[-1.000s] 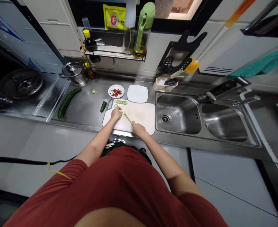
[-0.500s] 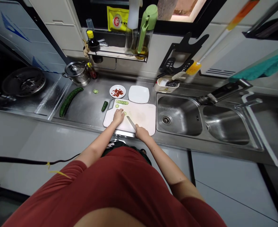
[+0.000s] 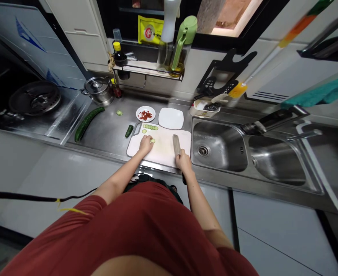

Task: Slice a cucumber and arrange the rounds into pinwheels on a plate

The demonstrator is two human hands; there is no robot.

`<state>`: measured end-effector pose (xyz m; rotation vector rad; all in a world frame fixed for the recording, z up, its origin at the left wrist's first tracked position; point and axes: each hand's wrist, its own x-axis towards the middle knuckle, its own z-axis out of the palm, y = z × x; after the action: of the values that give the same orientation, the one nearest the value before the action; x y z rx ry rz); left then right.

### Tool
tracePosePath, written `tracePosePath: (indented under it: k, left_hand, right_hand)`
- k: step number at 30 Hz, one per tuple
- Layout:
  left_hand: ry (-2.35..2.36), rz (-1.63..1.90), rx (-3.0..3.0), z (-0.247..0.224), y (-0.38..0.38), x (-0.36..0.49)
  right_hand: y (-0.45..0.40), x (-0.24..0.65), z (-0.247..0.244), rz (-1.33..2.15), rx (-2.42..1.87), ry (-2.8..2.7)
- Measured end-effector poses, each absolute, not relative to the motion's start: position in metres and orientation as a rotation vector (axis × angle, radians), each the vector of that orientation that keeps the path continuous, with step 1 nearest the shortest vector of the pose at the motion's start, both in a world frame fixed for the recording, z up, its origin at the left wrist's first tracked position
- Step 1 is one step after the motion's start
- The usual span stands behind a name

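Observation:
My right hand point(image 3: 183, 161) is closed round the handle of a kitchen knife point(image 3: 176, 145), its blade pointing away from me over the right half of the white cutting board point(image 3: 164, 153). On the board's left half, the curled fingers of my left hand point(image 3: 146, 144) pinch a cucumber slice point(image 3: 152, 141). A row of cucumber slices point(image 3: 151, 127) lies along the board's far left edge, and one single slice point(image 3: 144, 131) sits just below it. Left of the board is a cut cucumber piece point(image 3: 129, 131).
Behind the board stand a plate of chopped red pieces point(image 3: 137, 118) and a white square plate point(image 3: 170, 118). A long cucumber point(image 3: 88, 123), a steel pot point(image 3: 99, 91) and a pan point(image 3: 35, 97) are at left. The double sink point(image 3: 219, 143) borders the board's right side.
My right hand has swung the knife to the right, away from my left hand, and the blade now points more straight ahead. My left hand stays near the cucumber slice. The view has shifted slightly.

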<state>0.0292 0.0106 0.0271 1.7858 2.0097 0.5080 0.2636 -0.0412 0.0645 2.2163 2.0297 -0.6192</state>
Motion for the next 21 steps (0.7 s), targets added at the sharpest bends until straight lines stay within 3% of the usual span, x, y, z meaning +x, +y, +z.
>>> tracePosePath:
  k: [21]
  left_hand:
    - [2.127,0.790,1.274,0.024,0.058,-0.024]
  right_hand:
    - [-0.031,0.258,0.064,-0.626,2.183,1.985]
